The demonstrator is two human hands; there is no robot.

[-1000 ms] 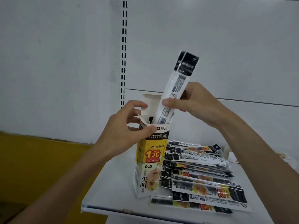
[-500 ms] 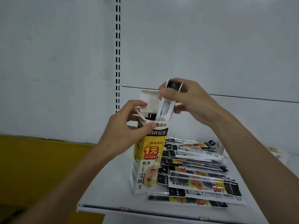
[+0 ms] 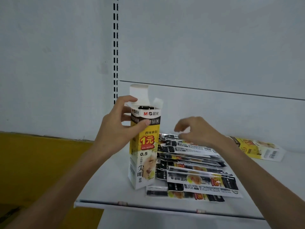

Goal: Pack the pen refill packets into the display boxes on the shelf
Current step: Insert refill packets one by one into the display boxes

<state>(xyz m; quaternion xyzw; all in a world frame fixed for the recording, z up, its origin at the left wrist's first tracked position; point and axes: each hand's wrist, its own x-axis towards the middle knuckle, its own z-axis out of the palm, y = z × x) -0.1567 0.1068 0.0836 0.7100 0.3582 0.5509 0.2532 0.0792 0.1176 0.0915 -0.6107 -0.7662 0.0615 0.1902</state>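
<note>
Yellow-and-white cardboard display box point(image 3: 145, 146) stands upright at the centre of the frame on the white metal shelf point(image 3: 107, 187). Its top flap point(image 3: 138, 95) is open, and dark packet ends point(image 3: 146, 107) show just inside the mouth. The left hand point(image 3: 115, 129) grips it near the top, thumb pressed across the printed front and fingers curled round the far side.

Just right of the box lies a loose heap of flat, glossy plastic pen refill packets point(image 3: 189, 162). The right hand point(image 3: 196, 131) hovers over the heap's upper end, fingers loosely curled and slightly blurred, with nothing seen between them. A second yellow box point(image 3: 257, 148) lies on its side towards the right edge.

The packets look light, thin and slippery, likely to slide off one another and to buckle if pushed from one end. A pinch across the flat faces near the middle should keep one straight for the narrow mouth. The box looks light too, so it needs steadying.
</note>
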